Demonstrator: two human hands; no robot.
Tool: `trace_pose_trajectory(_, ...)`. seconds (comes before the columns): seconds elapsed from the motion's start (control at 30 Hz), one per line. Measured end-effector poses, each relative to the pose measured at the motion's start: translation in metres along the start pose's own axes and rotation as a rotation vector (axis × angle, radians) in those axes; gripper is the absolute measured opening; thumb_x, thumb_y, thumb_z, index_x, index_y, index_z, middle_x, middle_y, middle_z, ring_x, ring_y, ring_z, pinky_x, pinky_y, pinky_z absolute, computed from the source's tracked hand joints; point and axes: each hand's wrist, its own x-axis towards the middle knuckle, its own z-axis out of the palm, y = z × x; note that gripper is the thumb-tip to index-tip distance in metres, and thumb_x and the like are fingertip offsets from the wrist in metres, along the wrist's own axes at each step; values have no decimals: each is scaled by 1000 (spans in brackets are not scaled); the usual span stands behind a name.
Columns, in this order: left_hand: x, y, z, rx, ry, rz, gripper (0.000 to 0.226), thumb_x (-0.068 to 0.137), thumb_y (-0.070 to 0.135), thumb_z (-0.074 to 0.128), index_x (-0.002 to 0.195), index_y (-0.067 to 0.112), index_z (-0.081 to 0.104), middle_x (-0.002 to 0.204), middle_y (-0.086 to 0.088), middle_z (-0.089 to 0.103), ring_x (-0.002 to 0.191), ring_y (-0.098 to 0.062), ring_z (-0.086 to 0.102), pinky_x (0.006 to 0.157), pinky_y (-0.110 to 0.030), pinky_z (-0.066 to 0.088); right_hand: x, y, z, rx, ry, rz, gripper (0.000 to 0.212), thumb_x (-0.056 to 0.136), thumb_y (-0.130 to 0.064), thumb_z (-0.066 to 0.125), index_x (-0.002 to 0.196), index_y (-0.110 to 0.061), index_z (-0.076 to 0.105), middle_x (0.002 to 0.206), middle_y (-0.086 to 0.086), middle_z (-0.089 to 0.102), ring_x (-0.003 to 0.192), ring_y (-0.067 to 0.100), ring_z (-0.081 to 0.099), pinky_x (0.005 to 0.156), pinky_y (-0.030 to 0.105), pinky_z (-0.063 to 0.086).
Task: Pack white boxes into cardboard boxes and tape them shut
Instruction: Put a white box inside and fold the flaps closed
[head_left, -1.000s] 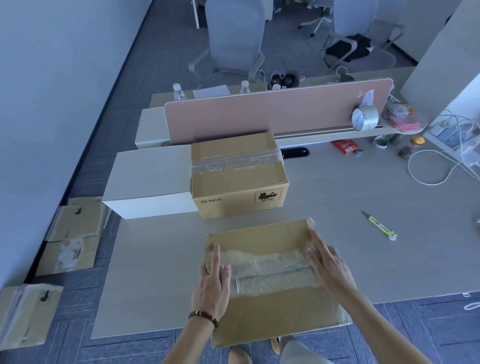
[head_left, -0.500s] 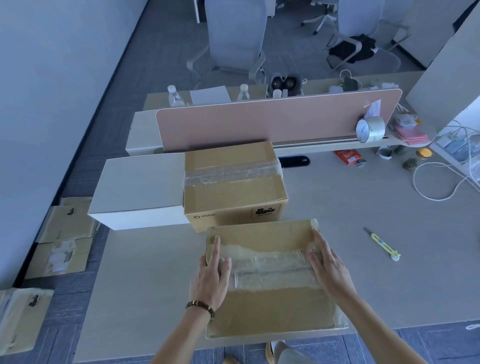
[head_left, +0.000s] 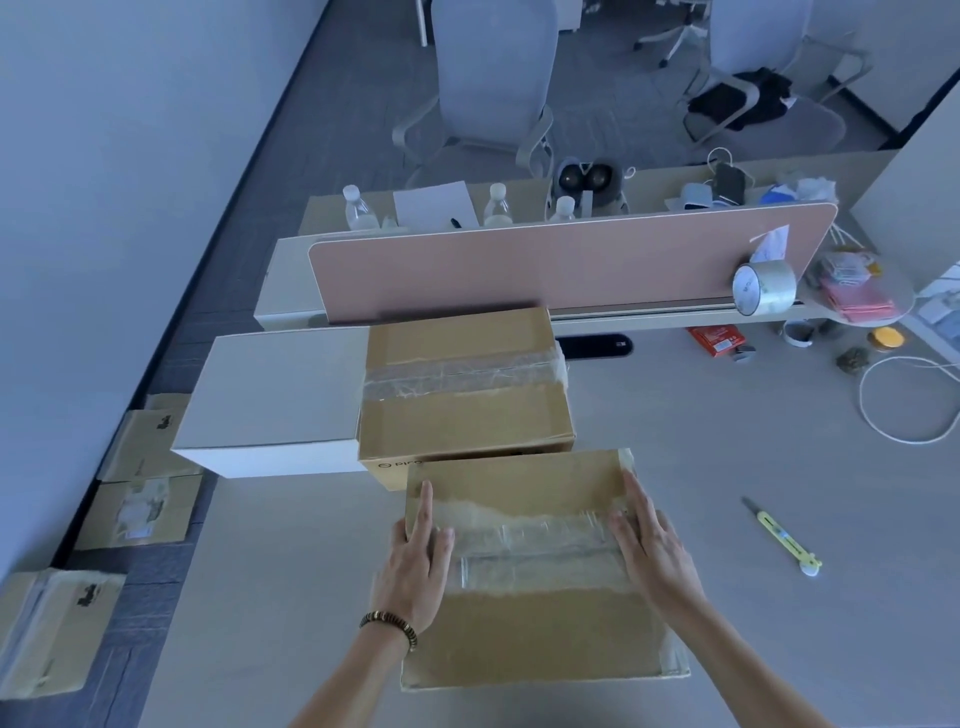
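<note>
Your hands: your left hand and right hand lie flat, fingers straight, on the two ends of the tape band across the near cardboard box; neither grip is curled round anything, they only press.
What changed: over the last second the near cardboard box has slid away from you, from overhanging the front edge of the surface to lying almost wholly on it, and its far edge now meets the front of the taped cardboard box behind it.
Your palms: they have kept their places on the lid throughout.
What it means: I judge this box sealed and parked, so the packing cycle for it looks finished; smoothing the tape ends down is likely all that remains.
Left of the far box: a white box sits touching it, not yet packed, probably the next one to go in.
Right on the surface: a yellow utility knife lies well apart from your right hand; farther back, a white cable loop and a red packet.
Tape supply: the tape roll stands on edge against the pink divider panel, far from both hands.
Floor at left: three flattened cardboard boxes lie along the wall.
Beyond the divider: water bottles, a headset, and office chairs on grey carpet.
</note>
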Motion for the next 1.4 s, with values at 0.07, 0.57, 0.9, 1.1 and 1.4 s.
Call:
trace_pose_trajectory(0.07, 1, -1, 0, 0, -11, -2, 60, 91, 68, 11, 142, 64, -20, 112, 2, 53, 74, -7, 56, 70, -35, 54, -1, -5, -4, 24, -16, 13, 54, 103, -55, 28, 146, -67, -1, 118, -7, 51, 95, 20, 56, 79, 38, 43)
trace_pose_trajectory(0.57, 10, -9, -8, -94, -199, 44, 68, 91, 75, 20, 138, 63, -27, 125, -2, 58, 141, -20, 29, 108, -45, 38, -2, -13, -10, 61, -71, 32, 62, 98, -61, 42, 151, -59, 9, 149, -6, 49, 134, 21, 46, 103, 39, 41)
trace_pose_trajectory(0.9, 12, -11, -29, -279, -302, 15, 79, 89, 68, 50, 143, 65, -9, 146, -26, 39, 132, -29, 41, 105, -28, 40, -19, -12, -14, 121, -36, 117, 51, 102, -47, 44, 148, -57, 26, 123, -3, 54, 112, 10, 42, 86, 30, 33)
trace_pose_trajectory(1.1, 15, -10, -57, -299, -472, 62, 80, 96, 35, 61, 154, 42, 6, 153, -14, 40, 80, 3, 56, 73, -13, 49, -22, -11, -25, 70, -25, 97, 42, 103, -45, 44, 144, -53, 38, 130, 2, 54, 120, 23, 55, 87, 29, 35)
trace_pose_trajectory(1.4, 23, 52, -62, 189, -126, 27, 48, 95, 35, 54, 142, 23, 48, 158, -6, 27, 148, -21, 21, 119, -41, 24, 3, -7, -55, 108, -62, 0, 16, 95, -41, 56, 98, -56, 60, 121, -11, 63, 111, 10, 63, 93, 33, 50)
